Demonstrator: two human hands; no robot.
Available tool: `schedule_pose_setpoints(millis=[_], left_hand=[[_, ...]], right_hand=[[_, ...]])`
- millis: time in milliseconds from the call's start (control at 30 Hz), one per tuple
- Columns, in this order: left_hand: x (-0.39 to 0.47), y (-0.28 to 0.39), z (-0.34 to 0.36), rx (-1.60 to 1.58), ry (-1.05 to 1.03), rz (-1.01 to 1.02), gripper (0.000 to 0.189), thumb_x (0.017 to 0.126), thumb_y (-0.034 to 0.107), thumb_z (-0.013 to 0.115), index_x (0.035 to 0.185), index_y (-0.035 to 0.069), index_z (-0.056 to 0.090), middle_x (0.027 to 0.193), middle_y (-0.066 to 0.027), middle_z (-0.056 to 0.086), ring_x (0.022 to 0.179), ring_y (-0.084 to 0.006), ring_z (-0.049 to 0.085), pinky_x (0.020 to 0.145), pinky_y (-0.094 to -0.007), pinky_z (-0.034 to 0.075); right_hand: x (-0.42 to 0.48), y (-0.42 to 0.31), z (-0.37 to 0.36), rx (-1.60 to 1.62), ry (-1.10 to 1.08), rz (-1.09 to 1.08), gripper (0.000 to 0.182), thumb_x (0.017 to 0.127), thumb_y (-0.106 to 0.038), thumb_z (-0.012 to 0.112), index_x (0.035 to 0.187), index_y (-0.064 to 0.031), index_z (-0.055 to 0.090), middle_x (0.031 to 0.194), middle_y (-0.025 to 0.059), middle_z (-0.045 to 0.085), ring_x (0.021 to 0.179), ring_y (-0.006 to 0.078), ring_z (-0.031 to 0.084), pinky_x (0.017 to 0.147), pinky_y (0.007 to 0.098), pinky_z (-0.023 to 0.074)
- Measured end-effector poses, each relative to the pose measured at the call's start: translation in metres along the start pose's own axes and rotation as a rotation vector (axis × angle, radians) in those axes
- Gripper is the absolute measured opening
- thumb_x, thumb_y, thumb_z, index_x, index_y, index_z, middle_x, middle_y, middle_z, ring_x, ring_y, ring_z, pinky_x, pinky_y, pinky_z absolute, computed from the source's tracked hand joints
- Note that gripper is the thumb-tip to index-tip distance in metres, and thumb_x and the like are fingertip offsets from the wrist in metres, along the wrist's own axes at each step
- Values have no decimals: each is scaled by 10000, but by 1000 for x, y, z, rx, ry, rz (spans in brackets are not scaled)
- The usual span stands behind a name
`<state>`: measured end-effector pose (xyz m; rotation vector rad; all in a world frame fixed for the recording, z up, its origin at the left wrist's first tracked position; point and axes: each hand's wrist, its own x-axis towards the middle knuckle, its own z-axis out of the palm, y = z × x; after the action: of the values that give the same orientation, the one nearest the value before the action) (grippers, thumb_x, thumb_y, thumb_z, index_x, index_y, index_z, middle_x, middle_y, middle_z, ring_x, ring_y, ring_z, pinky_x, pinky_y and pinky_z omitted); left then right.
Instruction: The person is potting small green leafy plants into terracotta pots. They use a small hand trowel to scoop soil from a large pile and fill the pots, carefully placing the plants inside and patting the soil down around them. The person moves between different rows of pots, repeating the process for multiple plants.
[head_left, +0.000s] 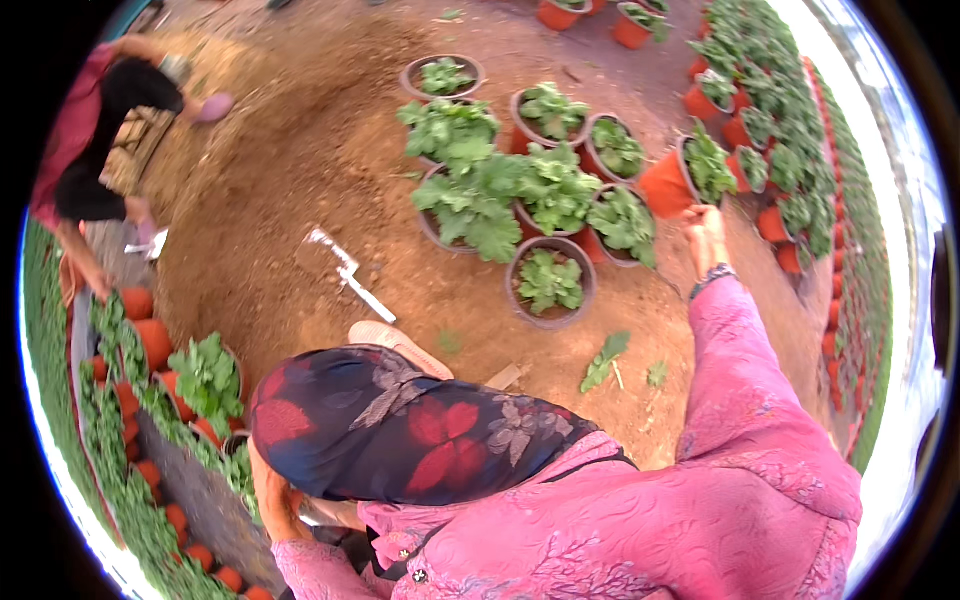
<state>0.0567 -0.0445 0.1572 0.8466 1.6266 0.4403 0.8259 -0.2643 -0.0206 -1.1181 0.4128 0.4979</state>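
My right hand (705, 232) is at the end of an outstretched arm, its fingers closed on the rim of a tilted orange plastic pot (667, 184) with a leafy green plant. Left of that pot stands a cluster of potted leafy plants (555, 187) with broad green leaves, some foliage overlapping. The nearest of them is a round pot (551, 283) with a small plant. My left hand (279, 491) is low beside my knee, its fingers mostly hidden behind the leg, so what it holds does not show.
A white-handled tool (360, 289) lies on the soil beside my shoe (397, 345). Loose leaves (605, 362) lie on the ground. Rows of potted plants (787, 165) run along the right and lower left. At upper left another person (112, 135) sits low, reaching toward pots.
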Motion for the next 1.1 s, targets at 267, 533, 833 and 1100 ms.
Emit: schedule_pose_setpoints(millis=[267,533,833,1100], left_hand=[[28,-111,-50,-239,11,74,453,971,300,548,1349,54,505,1259,-90,594,1093,-227,589,898,-393,501],[57,-172,-15,-349,141,-133,398,946,329,576,1246,67,593,1117,-67,646,993,-197,609,788,-393,540],[25,-177,-22,770,684,261,219,895,130,592,1090,44,643,1011,-101,658,904,-280,627,818,-397,510],[134,-100,-71,1092,430,501,393,794,13,596,1181,75,608,1126,-142,617,1063,-340,592,902,-423,493]], right_hand=[[54,18,24,-155,22,47,24,885,-78,485,879,-80,508,629,0,542,543,153,550,475,312,448],[138,3,-54,-262,-264,333,307,938,-117,569,1192,53,597,1050,92,672,936,177,665,779,241,554],[-55,76,93,-1091,-399,-262,279,961,-274,569,1145,-80,649,877,0,666,600,44,506,471,198,387],[-321,275,231,-1590,-1360,-357,281,954,-140,557,1202,-31,631,1033,122,717,830,178,684,746,304,550]])
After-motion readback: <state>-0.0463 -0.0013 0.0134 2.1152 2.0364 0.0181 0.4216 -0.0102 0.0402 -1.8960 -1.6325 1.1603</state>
